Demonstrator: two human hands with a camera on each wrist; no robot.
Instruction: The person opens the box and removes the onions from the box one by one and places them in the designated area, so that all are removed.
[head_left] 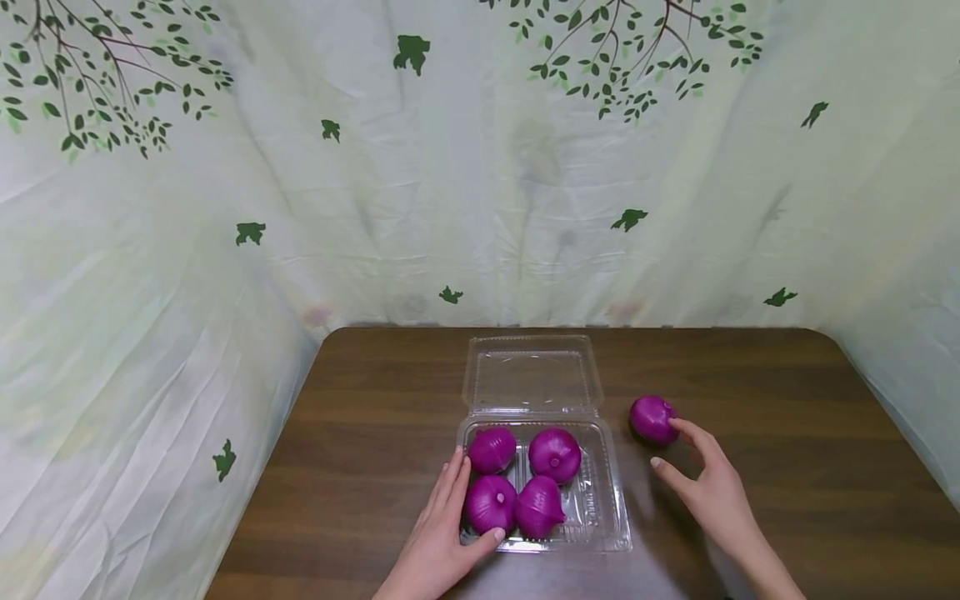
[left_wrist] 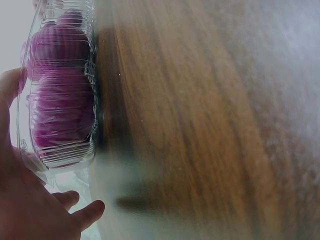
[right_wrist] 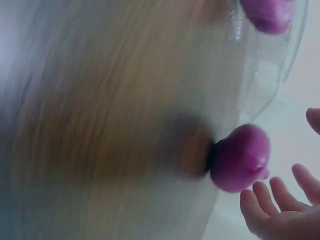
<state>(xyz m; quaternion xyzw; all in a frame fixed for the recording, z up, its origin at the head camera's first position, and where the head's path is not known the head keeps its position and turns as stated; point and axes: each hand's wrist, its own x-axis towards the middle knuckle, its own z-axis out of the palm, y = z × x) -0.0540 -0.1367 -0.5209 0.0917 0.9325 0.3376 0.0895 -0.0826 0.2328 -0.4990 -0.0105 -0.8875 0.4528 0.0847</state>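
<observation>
A clear plastic clamshell box [head_left: 607, 517] lies on the table with its lid [head_left: 532, 379] folded back. Several purple onions sit in it, including a back-right onion [head_left: 554, 455] and a front-left onion [head_left: 491, 503]. My left hand [head_left: 442, 533] rests along the box's left side, fingers extended, thumb at the front rim. To the right of the box a loose onion [head_left: 652, 419] stands on the table. My right hand [head_left: 712, 492] is beside it, thumb and fingers apart, fingertips at its right side. In the right wrist view the onion [right_wrist: 241, 159] lies just past the fingertips.
A brown wood-grain table [head_left: 772, 400] carries everything. Behind and beside it hangs a pale cloth [head_left: 480, 208] printed with leaves and branches. The table's back edge meets that cloth.
</observation>
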